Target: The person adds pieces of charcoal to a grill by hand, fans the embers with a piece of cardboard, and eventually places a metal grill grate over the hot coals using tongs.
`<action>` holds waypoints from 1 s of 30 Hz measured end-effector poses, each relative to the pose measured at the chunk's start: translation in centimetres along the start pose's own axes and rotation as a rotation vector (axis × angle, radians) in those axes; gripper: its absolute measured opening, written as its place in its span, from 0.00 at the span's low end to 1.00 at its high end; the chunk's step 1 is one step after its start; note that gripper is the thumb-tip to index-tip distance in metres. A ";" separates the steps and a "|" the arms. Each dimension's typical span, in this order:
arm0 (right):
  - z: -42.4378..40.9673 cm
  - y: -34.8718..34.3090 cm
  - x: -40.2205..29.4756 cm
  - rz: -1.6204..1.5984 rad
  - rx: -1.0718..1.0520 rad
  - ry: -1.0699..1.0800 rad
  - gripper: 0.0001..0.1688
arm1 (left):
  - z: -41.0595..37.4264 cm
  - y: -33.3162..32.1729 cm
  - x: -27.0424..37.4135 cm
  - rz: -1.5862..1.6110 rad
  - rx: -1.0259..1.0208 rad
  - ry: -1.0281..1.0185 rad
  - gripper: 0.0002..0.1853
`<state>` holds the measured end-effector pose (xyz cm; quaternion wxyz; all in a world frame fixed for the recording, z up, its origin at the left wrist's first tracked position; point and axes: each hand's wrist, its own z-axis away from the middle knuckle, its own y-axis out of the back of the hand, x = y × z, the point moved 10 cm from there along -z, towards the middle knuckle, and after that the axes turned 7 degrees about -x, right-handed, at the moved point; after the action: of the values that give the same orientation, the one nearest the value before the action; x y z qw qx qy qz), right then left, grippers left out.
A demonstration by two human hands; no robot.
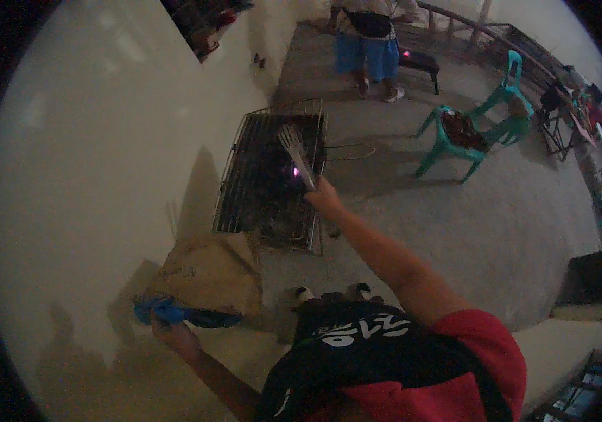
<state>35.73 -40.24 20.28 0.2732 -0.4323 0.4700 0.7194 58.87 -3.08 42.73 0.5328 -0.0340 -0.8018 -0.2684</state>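
Observation:
My right hand grips a metal utensil with fork-like tines, perhaps barbecue tongs, over a charcoal grill. A wire grill rack lies across its dark bed, its wire handle loop jutting to the right. Beside the utensil glows a small pinkish-white spot, probably an ember. At lower left, my left hand holds a blue item, too dim to identify exactly. Just beyond the blue item stands a brown cardboard box, bearing writing.
A pale wall runs along the left. A person in blue shorts stands ahead near a dark low stand. A green plastic chair stands beside a green stool carrying dark reddish food. Clutter lines the right railing.

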 end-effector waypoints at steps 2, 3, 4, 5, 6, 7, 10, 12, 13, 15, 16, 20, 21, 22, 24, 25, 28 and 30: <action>-0.3 -1.0 -0.5 -0.016 0.003 -0.003 0.31 | 0.2 -0.2 1.3 -0.091 -0.015 -0.053 0.11; -0.7 -1.7 -0.3 -0.076 -0.029 0.006 0.31 | 0.5 -0.6 2.5 -0.184 -0.011 -0.097 0.11; -1.0 -2.1 0.0 -0.137 -0.058 0.014 0.32 | 0.5 -0.6 2.1 -0.203 -0.007 -0.093 0.11; -1.3 -2.6 0.2 -0.199 -0.086 0.021 0.32 | 0.3 -0.6 1.7 -0.226 -0.002 -0.088 0.11; -1.4 -3.3 0.8 -0.146 -0.073 0.007 0.31 | 0.1 -0.5 -0.1 -0.182 -0.003 -0.038 0.11; -1.8 -3.3 1.2 -0.074 -0.051 -0.003 0.31 | -0.2 -0.8 -2.0 -0.116 -0.003 0.019 0.11; -1.7 -3.9 1.9 -0.047 -0.008 -0.012 0.30 | -0.5 -0.6 -4.7 -0.083 0.075 0.022 0.10; -2.3 -4.4 2.3 -0.123 -0.002 0.013 0.30 | -0.6 -1.6 -6.5 -0.086 -0.007 0.079 0.10; -3.0 -4.5 2.5 -0.175 -0.006 0.036 0.31 | -0.6 -2.3 -7.3 -0.085 -0.051 0.107 0.10; -3.4 -4.5 2.3 -0.228 0.013 0.126 0.31 | -0.2 -2.6 -8.4 -0.041 -0.051 0.092 0.10; -3.3 -4.3 2.0 -0.227 0.035 0.191 0.31 | 0.4 -2.6 -9.0 -0.021 -0.051 0.091 0.10; -2.0 -5.7 1.2 -0.268 -0.076 0.116 0.31 | 3.0 -1.8 -9.9 0.157 -0.019 0.094 0.10; -2.3 -5.9 1.5 -0.293 -0.107 0.108 0.31 | 3.4 -1.6 -10.0 0.173 0.007 0.073 0.09; -2.5 -6.0 1.9 -0.316 -0.143 0.100 0.31 | 3.8 -1.4 -9.7 0.187 0.037 0.054 0.09; -2.4 -6.4 2.6 -0.297 -0.182 0.096 0.31 | 5.0 -1.9 -9.4 0.113 0.046 0.071 0.08; -2.2 -6.6 2.4 -0.254 -0.193 0.106 0.31 | 5.8 -2.3 -8.8 0.072 0.059 0.087 0.08; -3.7 -8.1 5.8 -0.205 -0.352 0.010 0.31 | 7.7 -4.7 -3.0 -0.244 0.109 0.091 0.08; -4.9 -8.4 6.9 -0.159 -0.381 0.066 0.31 | 9.6 -6.0 -1.5 -0.220 0.198 0.199 0.08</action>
<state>40.99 -41.38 9.62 0.2270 -0.5350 0.2987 0.7570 49.43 -3.32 36.28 0.5775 0.1333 -0.7667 -0.2467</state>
